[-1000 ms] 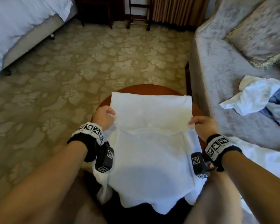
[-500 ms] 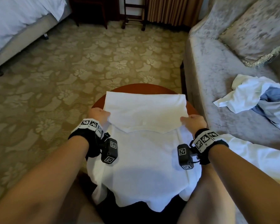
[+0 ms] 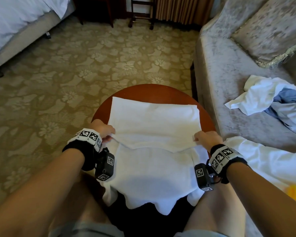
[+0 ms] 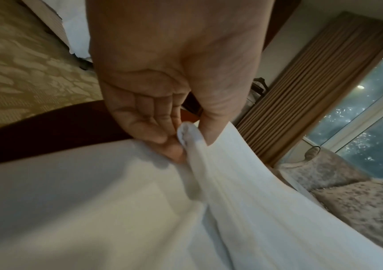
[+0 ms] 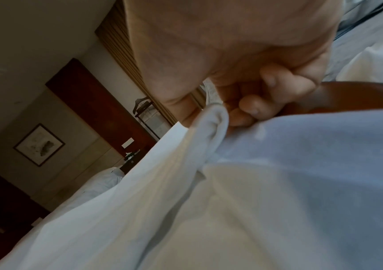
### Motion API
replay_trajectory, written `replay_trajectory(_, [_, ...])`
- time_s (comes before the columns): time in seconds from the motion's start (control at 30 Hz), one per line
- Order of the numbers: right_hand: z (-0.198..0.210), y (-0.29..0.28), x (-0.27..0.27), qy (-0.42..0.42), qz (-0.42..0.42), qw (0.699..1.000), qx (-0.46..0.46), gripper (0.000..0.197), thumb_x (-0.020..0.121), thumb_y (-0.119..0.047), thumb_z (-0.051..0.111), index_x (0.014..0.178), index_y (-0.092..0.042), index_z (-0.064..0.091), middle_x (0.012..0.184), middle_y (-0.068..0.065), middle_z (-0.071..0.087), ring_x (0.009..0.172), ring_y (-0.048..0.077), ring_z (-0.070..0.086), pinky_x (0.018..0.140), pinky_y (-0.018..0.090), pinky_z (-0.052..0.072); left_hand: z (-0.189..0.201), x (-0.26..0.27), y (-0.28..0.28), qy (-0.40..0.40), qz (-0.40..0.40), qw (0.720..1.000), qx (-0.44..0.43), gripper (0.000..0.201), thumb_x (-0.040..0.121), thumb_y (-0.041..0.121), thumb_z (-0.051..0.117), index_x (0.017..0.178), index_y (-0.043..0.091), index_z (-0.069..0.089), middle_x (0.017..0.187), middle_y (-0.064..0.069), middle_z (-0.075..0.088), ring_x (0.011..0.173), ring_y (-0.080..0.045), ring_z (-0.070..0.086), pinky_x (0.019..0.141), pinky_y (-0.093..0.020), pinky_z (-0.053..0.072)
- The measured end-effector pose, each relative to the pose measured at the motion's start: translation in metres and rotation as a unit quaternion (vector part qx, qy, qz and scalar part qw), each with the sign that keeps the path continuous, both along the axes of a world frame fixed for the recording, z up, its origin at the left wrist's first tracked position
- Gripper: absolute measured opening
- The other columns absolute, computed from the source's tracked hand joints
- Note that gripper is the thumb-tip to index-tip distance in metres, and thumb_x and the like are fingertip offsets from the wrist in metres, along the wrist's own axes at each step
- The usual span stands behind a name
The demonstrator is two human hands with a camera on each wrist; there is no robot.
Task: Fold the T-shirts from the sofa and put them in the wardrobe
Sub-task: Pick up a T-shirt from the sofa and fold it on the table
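A white T-shirt (image 3: pixel 154 159) lies across the round wooden table (image 3: pixel 143 91), its near end hanging off toward my knees. Its far part (image 3: pixel 154 124) is folded back over the rest. My left hand (image 3: pixel 106 132) pinches the left corner of that folded layer between thumb and fingers, as the left wrist view shows the white T-shirt (image 4: pixel 232 182) and my left hand (image 4: pixel 186 138). My right hand (image 3: pixel 203 137) pinches the right corner, and the right wrist view shows the white T-shirt (image 5: pixel 209 164) under my right hand (image 5: pixel 216 117).
A grey sofa (image 3: pixel 229 82) stands at the right with a heap of white and blue garments (image 3: pixel 270 100) and a cushion (image 3: pixel 270 26). Another white cloth (image 3: pixel 266 161) lies by my right forearm. A bed (image 3: pixel 20 23) is at far left, patterned carpet (image 3: pixel 75 65) between.
Both hands have drawn the folded layer's near edge toward me, so the fold covers more of the shirt. The head view has tilted slightly.
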State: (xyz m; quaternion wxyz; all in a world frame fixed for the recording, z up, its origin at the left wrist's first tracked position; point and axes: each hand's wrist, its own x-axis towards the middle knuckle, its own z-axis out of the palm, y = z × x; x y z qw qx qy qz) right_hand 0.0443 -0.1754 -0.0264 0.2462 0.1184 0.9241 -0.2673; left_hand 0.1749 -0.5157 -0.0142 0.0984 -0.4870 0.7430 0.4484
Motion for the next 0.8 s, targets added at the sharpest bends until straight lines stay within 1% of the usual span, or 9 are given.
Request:
replay_trajectory(0.1, [0.002, 0.002, -0.002, 0.086, -0.033, 0.995, -0.035, 0.032, 0.078, -0.025, 0.058, 0.105, -0.010, 0.051, 0.102, 0.010, 0.055, 0.085, 0.028, 0.054, 0.070, 0.034, 0.043, 0.006, -0.008, -0.004, -0.026, -0.071, 0.988, -0.137, 0.054, 0.066, 0.017, 0.075, 0.112, -0.005, 0.058, 0.108, -0.025, 0.062, 0.095, -0.040, 0.063, 0.081, -0.046, 0.055])
replay_trajectory(0.2, [0.002, 0.000, 0.001, 0.223, 0.037, 0.973, -0.033, 0.040, 0.082, -0.022, 0.060, 0.121, -0.020, 0.051, 0.124, 0.008, 0.048, 0.114, 0.030, 0.048, 0.095, 0.042, 0.045, 0.013, -0.011, 0.010, 0.084, -0.148, 0.945, -0.278, 0.039, 0.073, 0.018, 0.072, 0.108, 0.016, 0.053, 0.113, -0.011, 0.055, 0.107, -0.032, 0.053, 0.088, -0.040, 0.047])
replay_trajectory(0.27, [0.004, -0.009, 0.004, 0.268, 0.142, 0.952, -0.042, 0.042, 0.090, -0.022, 0.059, 0.132, -0.024, 0.051, 0.139, 0.003, 0.043, 0.129, 0.027, 0.041, 0.102, 0.034, 0.038, 0.012, -0.012, 0.023, 0.137, -0.243, 0.913, -0.299, 0.030, 0.083, 0.027, 0.068, 0.110, 0.021, 0.056, 0.121, -0.007, 0.052, 0.114, -0.028, 0.050, 0.090, -0.037, 0.044])
replay_trajectory(0.33, [0.000, -0.023, 0.008, 0.237, 0.259, 0.936, -0.028, 0.050, 0.096, -0.035, 0.055, 0.144, -0.028, 0.041, 0.156, -0.001, 0.029, 0.143, 0.023, 0.027, 0.112, 0.036, 0.029, 0.004, -0.015, 0.035, 0.092, -0.351, 0.891, -0.273, 0.046, 0.091, 0.044, 0.059, 0.132, 0.026, 0.050, 0.145, -0.006, 0.039, 0.135, -0.028, 0.036, 0.106, -0.041, 0.036])
replay_trajectory(0.4, [-0.010, -0.036, 0.011, 0.146, 0.334, 0.931, 0.014, 0.066, 0.097, -0.052, 0.047, 0.154, -0.033, 0.021, 0.164, -0.002, 0.004, 0.151, 0.023, 0.004, 0.120, 0.046, 0.012, -0.011, -0.018, 0.043, -0.004, -0.435, 0.868, -0.241, 0.073, 0.089, 0.065, 0.048, 0.150, 0.035, 0.024, 0.162, -0.005, 0.006, 0.149, -0.029, 0.004, 0.116, -0.051, 0.014])
replay_trajectory(0.47, [-0.026, -0.043, 0.012, 0.075, 0.361, 0.927, 0.068, 0.079, 0.091, -0.068, 0.041, 0.155, -0.039, 0.002, 0.162, -0.001, -0.018, 0.149, 0.024, -0.016, 0.119, 0.050, -0.003, -0.028, -0.019, 0.045, -0.065, -0.462, 0.852, -0.237, 0.090, 0.080, 0.081, 0.039, 0.152, 0.043, 0.001, 0.160, -0.004, -0.021, 0.146, -0.032, -0.020, 0.114, -0.058, -0.002])
replay_trajectory(0.53, [-0.035, -0.046, 0.010, 0.052, 0.370, 0.921, 0.108, 0.091, 0.083, -0.079, 0.039, 0.151, -0.045, -0.011, 0.158, -0.002, -0.032, 0.146, 0.023, -0.028, 0.118, 0.052, -0.009, -0.039, -0.020, 0.042, -0.083, -0.464, 0.846, -0.249, 0.100, 0.071, 0.089, 0.036, 0.149, 0.047, -0.011, 0.155, -0.004, -0.034, 0.142, -0.033, -0.031, 0.112, -0.060, -0.009])
replay_trajectory(0.67, [-0.033, -0.054, -0.007, 0.026, 0.369, 0.921, 0.124, 0.105, 0.073, -0.087, 0.044, 0.149, -0.048, -0.017, 0.154, -0.005, -0.038, 0.143, 0.022, -0.034, 0.117, 0.054, -0.013, -0.041, -0.035, 0.031, -0.097, -0.461, 0.846, -0.250, 0.113, 0.063, 0.093, 0.041, 0.144, 0.048, -0.023, 0.149, -0.004, -0.044, 0.138, -0.034, -0.038, 0.111, -0.061, -0.013])
replay_trajectory(0.8, [-0.028, -0.067, -0.034, 0.009, 0.359, 0.926, 0.113, 0.111, 0.070, -0.087, 0.049, 0.148, -0.048, -0.018, 0.154, -0.006, -0.040, 0.142, 0.021, -0.036, 0.116, 0.054, -0.015, -0.040, -0.062, 0.024, -0.099, -0.453, 0.850, -0.248, 0.117, 0.062, 0.091, 0.045, 0.146, 0.046, -0.023, 0.150, -0.005, -0.042, 0.138, -0.033, -0.037, 0.112, -0.061, -0.012])
